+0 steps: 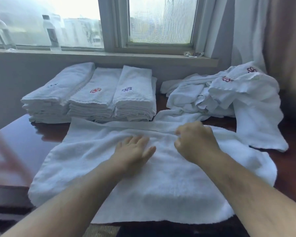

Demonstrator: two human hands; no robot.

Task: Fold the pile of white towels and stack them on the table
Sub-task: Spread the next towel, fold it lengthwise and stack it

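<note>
A white towel [161,177] lies spread on the dark counter [24,134], its near edge hanging just over the front. The left hand [133,151] lies flat on it, fingers straight and apart, pressing the cloth near its far fold. The right hand [195,142] is curled, pinching the towel's far edge just beside the left.

Behind, three stacks [92,96] of folded towels stand side by side against the wall under the window. The unfolded pile [225,93] sits at the far right, with one towel from it trailing down toward the spread one.

The risks lie mostly in the cloth. The far edge is rumpled and doubled under the right hand, so a fold made now would likely come out crooked and bulky, and would sit badly on a stack. The spread towel touches the front of the stacks; a hard pull or sweep could drag the lowest folded towels askew. Its right side also lies close to the trailing towel, which could catch and be drawn along. The overhanging near edge could let the towel slide off if the left hand lifts.
</note>
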